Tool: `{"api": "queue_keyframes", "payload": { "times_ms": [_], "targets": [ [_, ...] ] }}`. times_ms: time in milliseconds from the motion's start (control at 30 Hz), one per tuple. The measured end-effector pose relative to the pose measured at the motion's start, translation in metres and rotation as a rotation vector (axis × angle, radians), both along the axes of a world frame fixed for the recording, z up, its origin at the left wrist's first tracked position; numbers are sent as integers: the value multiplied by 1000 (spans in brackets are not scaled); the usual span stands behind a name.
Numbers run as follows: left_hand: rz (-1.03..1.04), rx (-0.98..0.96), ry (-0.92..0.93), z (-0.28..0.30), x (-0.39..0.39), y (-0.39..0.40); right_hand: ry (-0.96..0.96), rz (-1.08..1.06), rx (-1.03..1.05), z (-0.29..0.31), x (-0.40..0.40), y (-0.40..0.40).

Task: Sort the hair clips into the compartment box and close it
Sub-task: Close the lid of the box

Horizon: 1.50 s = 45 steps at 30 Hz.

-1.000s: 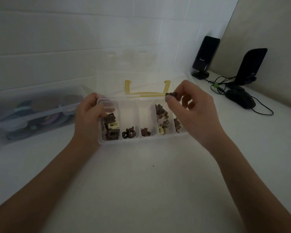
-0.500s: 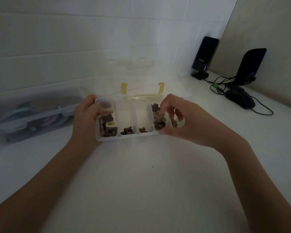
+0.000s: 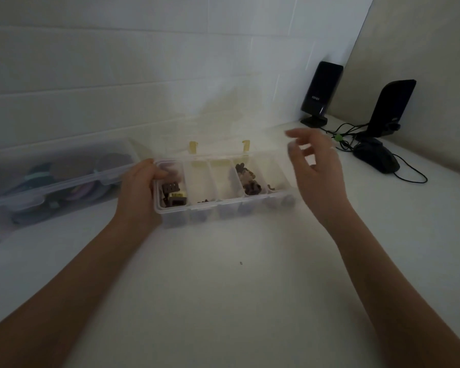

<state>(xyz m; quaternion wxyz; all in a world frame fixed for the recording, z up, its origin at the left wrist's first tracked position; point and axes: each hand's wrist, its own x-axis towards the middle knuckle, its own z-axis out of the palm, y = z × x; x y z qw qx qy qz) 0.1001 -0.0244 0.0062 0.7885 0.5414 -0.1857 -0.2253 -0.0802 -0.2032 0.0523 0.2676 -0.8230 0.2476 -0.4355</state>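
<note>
Both forearms enter from the bottom edge, cut off below the elbows, over a smooth white table [image 3: 239,301]. At the centre sits the clear plastic compartment box [image 3: 223,208], a long tray split into five narrow cells. The left hand [image 3: 140,192] grips its left end, thumb curled over the rim into the first cell; the fingers behind the wall are hidden. Small brown hair clips [image 3: 247,179] lie heaped in the fourth cell, blocky brown and cream ones in the first, a few dark bits in the second and fifth; in the dim light their shapes are hard to make out. The right hand [image 3: 316,166], blurred, hovers at 3 o'clock of the box, fingers spread and holding nothing; half a second ago it was down in the fourth cell. The transparent lid [image 3: 213,134] stands open at 12 o'clock, nearly invisible except for two yellow latches. At 9 o'clock a frosted storage bin [image 3: 59,179] shows only vague round shapes. At 2 o'clock stand two glossy black speakers [image 3: 322,91] and a mouse [image 3: 375,160] with tangled cables.
</note>
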Motion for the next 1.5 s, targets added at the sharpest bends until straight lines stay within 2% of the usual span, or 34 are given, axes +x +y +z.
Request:
{"api": "queue_keyframes", "payload": {
  "times_ms": [67,100,167,233,300,367,467,567,667,767,900,1033,1133,1200,1367,1500],
  "targets": [
    [-4,19,-29,0,0,-1,31,-122,160,-8,0,-9],
    [-3,33,-50,0,-1,-1,47,-131,308,-10,0,-12],
    [22,59,-79,0,-3,-4,-4,-48,718,-8,1,-13],
    [38,79,-22,-1,-4,-8,-167,101,1053,-6,1,-14],
    [4,98,34,-2,-3,-9,-304,190,1180,-7,0,-17],
    [-9,89,-1,-4,1,-8,-395,249,1246,-9,-2,-19],
    [68,48,-78,-3,-2,-9,-405,380,1328,-11,-5,-24],
    [106,20,-3,-1,-6,-11,-373,504,1370,-14,-7,-28],
    [30,93,124,2,-7,-11,-312,466,1344,-11,-4,-29],
    [17,123,170,5,-5,-12,-259,441,1316,-10,-4,-28],
    [15,45,204,10,-3,-11,-421,423,1299,-8,-6,-21],
    [17,-32,58,11,-10,-9,-587,384,1288,-8,-5,-21],
    [-92,-213,227,11,-8,-1,-605,392,1302,-10,-7,-22],
    [-127,-259,292,11,-4,2,-585,384,1288,-11,-7,-22],
    [-151,-212,182,16,-8,0,-523,446,1257,-9,-11,-26],
    [-173,-134,98,12,-4,3,-380,480,1183,-12,-15,-29]
  ]
}}
